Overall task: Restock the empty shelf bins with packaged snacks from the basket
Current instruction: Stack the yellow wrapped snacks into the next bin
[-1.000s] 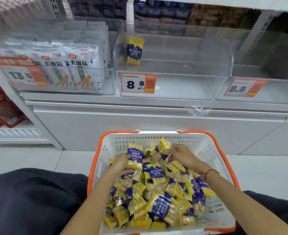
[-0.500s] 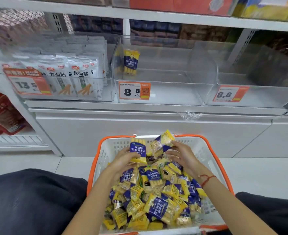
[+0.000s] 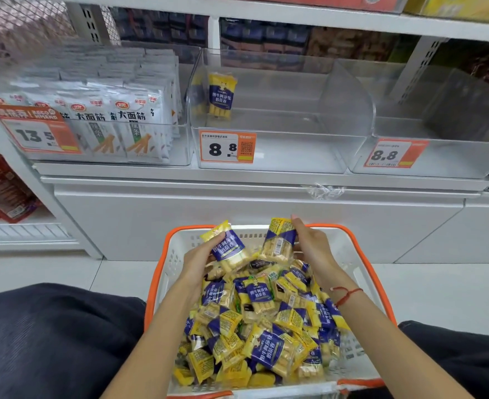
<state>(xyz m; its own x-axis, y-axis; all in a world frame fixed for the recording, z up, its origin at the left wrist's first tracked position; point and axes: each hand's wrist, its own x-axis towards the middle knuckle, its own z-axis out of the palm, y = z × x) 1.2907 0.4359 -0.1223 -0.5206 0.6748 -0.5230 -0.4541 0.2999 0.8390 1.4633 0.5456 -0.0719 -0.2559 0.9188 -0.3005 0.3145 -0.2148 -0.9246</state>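
This is a shop aisle: a white shelf carries clear plastic bins fronted by orange price tags reading 8.8 and 13.5, with rows of packaged goods left of the tags, and an orange-rimmed shopping basket full of snack packets below the shelf.

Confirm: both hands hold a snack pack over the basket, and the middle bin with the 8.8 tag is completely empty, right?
Not quite. The head view shows the middle bin already has one pack standing at its back left. The left hand and right hand each do hold a pack over the basket.
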